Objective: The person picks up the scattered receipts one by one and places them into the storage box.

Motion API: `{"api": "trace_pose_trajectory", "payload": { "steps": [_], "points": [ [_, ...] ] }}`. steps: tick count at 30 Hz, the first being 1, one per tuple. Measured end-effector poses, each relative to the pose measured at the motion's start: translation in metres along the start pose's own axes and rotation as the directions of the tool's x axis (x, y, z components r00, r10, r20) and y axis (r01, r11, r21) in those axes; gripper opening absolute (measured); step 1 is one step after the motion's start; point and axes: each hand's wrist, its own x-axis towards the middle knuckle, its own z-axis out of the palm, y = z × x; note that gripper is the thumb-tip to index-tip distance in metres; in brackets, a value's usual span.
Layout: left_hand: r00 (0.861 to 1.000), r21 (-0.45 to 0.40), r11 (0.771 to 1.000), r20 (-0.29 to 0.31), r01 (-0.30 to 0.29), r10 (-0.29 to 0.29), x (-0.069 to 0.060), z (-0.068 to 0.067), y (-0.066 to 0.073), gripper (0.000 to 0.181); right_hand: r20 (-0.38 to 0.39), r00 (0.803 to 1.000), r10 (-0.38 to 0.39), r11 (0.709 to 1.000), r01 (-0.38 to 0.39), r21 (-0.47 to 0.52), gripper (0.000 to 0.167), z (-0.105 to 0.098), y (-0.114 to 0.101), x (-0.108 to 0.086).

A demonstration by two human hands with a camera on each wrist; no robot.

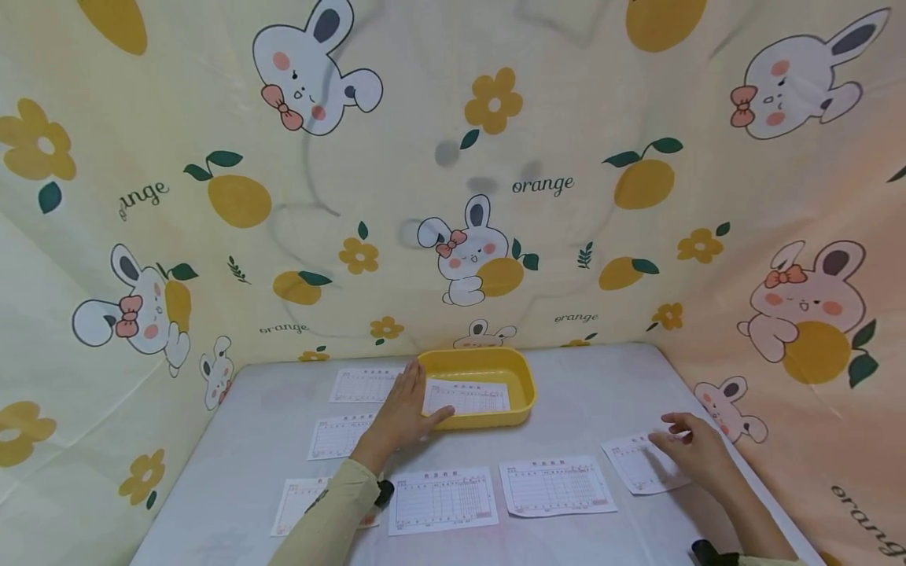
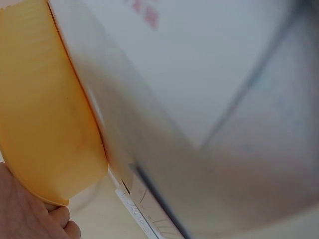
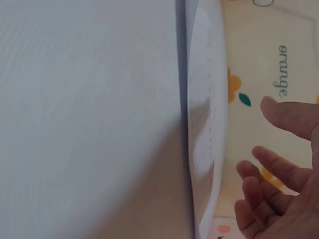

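A shallow yellow plastic tray (image 1: 531, 385) stands near the back of the table, a printed form slip (image 1: 470, 398) lying inside it. My left hand (image 1: 403, 413) holds the tray's left end, its thumb across the front rim. In the left wrist view, fingertips show past the edge of the yellow tray (image 2: 50, 99). Over at the right, my right hand (image 1: 697, 448) hovers above a slightly turned form slip (image 1: 633, 464). Its fingers are loosely bent and hold nothing. The right wrist view shows a gap between the hand (image 3: 279, 189) and the slip (image 3: 202, 129).
More printed slips lie flat on the white table (image 1: 573, 401): one at front centre (image 1: 443, 503), one right of it (image 1: 557, 487), and several down the left side, including a back-left slip (image 1: 354, 385). Patterned cloth (image 1: 396, 189) encloses the table's back and sides.
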Motion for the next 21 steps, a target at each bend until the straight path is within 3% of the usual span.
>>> {"api": "trace_pose_trajectory", "payload": {
  "steps": [9,21],
  "points": [
    [1.000,0.005,1.000,-0.004,0.008,-0.008,0.000,0.000,0.000,0.117,0.045,0.996,0.082,0.994,-0.079,-0.076,0.075,-0.012,0.011,-0.004],
    [1.000,0.010,1.000,0.006,0.015,-0.015,-0.001,-0.002,0.002,0.120,0.105,0.979,0.173,0.979,-0.160,-0.125,0.093,-0.009,0.022,-0.005]
  ]
}}
